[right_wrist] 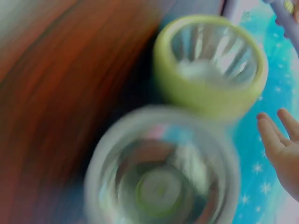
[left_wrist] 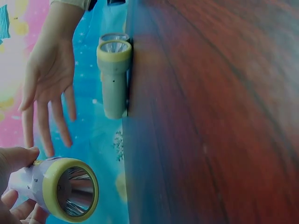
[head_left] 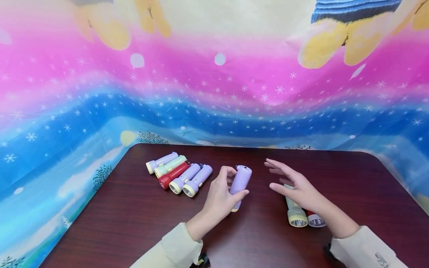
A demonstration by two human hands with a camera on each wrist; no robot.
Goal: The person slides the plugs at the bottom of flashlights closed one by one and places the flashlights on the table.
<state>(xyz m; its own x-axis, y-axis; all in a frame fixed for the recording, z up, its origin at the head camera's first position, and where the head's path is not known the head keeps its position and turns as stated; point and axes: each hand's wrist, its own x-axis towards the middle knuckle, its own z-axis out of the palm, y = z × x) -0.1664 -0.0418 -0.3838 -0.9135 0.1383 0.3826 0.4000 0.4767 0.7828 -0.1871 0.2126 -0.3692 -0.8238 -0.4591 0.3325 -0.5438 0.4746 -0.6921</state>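
Left hand [head_left: 216, 195] gripping cylindrical lilac flashlight [head_left: 242, 178], right hand [head_left: 299, 190] straight-fingered near flared-head green flashlight [head_left: 296, 213], five glossy flashlights [head_left: 174, 174] toward far-left corner of wood-grain counter [head_left: 134, 227]

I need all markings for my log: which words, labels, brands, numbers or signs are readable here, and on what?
None: no readable text in any view.
Beige long sleeve on the right arm: a small grey mark, too small to read.
Lavender cylindrical flashlight in the left hand: no readable lettering.
Pink-and-blue backdrop: snowflakes and pictures, no visible lettering.
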